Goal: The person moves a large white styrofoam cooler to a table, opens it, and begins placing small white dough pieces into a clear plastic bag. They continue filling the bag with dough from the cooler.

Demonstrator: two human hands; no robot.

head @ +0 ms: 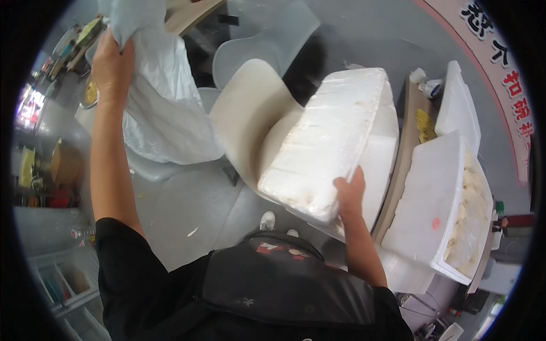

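My left hand is raised at the upper left, its fingers closed around a bunched part of a thin white plastic bag. The bag hangs down over a pale chair. My right hand grips the near right edge of a white foam box, with some fingers hidden from view. Film covers the scuffed top of this box, and it sits on a cream plastic chair.
A wooden table on the right bears an open foam box with pale, doughy-looking pieces under film. Behind it are a foam lid and a yellow cloth-like item. A grey chair stands ahead.
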